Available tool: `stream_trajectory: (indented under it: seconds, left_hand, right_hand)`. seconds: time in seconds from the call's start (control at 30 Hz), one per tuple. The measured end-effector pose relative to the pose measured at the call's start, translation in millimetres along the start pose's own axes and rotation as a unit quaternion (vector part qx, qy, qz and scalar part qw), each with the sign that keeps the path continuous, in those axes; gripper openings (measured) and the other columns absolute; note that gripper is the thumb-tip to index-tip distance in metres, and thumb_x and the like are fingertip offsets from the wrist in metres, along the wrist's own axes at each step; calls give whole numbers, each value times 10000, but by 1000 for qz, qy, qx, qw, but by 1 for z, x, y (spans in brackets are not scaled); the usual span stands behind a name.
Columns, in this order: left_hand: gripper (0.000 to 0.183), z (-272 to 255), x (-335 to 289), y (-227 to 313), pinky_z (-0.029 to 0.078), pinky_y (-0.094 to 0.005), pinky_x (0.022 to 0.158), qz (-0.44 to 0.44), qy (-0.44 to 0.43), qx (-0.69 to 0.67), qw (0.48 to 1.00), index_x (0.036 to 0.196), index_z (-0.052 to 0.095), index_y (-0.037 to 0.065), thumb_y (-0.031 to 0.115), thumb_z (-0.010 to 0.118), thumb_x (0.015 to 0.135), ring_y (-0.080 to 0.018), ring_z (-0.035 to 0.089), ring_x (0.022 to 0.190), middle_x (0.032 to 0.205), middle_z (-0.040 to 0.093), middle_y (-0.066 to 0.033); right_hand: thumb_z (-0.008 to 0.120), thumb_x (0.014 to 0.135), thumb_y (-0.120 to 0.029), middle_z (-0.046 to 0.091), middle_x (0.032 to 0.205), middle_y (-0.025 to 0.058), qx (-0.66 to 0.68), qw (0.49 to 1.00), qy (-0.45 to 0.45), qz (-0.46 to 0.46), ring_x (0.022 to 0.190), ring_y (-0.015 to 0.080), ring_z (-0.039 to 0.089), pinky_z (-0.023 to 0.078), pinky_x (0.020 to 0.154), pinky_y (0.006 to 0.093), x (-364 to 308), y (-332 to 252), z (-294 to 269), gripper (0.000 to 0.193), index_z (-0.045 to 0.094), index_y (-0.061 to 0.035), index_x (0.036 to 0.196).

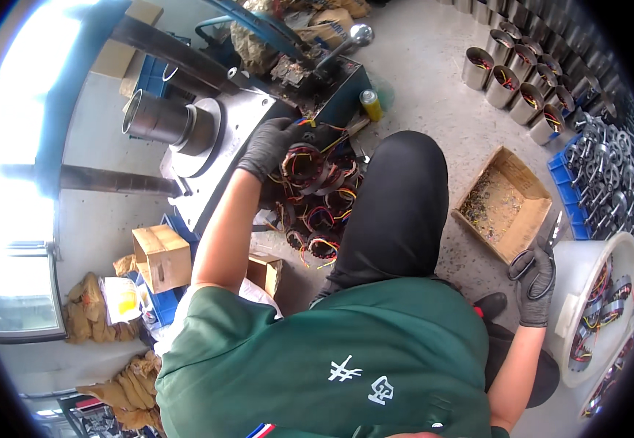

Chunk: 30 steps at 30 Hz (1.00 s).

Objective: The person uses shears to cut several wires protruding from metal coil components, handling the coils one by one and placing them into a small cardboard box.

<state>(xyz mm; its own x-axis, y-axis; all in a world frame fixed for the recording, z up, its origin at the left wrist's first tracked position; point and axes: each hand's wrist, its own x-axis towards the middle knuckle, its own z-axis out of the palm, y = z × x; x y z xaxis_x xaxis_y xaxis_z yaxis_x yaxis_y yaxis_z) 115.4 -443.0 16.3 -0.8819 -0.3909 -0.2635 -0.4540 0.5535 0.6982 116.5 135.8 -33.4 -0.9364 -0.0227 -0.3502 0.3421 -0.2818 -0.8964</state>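
My left hand (267, 148), in a dark grey glove, is closed at the upper edge of a wound motor stator (304, 166). Coloured lead wires (307, 123) stick out by its fingertips; the exact grip is partly hidden. Below and around this stator sits a cluster of similar stators (323, 247) with red, yellow and blue leads. Out to the right, my gloved right hand (536, 288) holds a pair of scissors (555, 232), its fingers at the dark loop handles and the blades pointing away from me.
A steel press table (204, 175) bearing a cylinder (158, 120) stands left. An open cardboard box (510, 208) with scraps lies right, near a white tub (564, 314) of stators and a blue crate (569, 191) of metal parts. Steel housings (503, 86) and a yellow can (370, 106) stand farther off.
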Motion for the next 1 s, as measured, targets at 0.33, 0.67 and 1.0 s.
stream_trajectory:
  seconds: [0.33, 0.67, 1.0]
  left_hand:
    - [282, -41, -55, -88, 515, -371, 570, -168, -78, 78, 980, 964, 709, 3, 253, 605, 886, -194, 613, 620, 739, 657, -90]
    - [289, 9, -59, -117, 432, -260, 557, -181, -157, 3, 971, 1152, 671, 35, 237, 662, 946, -90, 540, 651, 819, 664, -6]
    - [173, 33, 10, -55, 507, -318, 764, 61, -42, -72, 995, 1084, 622, 11, 83, 569, 936, -153, 598, 880, 972, 653, -61]
  right_hand:
    - [593, 943, -278, 510, 665, 33, 9, 999, -3, 45, 557, 174, 533, 438, 524, 310, 3, 13, -19, 413, 520, -36, 1269]
    - [594, 949, -272, 522, 663, 16, 4, 999, -38, 28, 558, 158, 536, 434, 518, 301, 1, 11, -19, 280, 576, -95, 1166]
    - [707, 893, -207, 586, 798, -5, -267, 951, 56, -148, 630, 87, 526, 438, 569, 239, 2, -24, -22, 527, 522, -49, 1360]
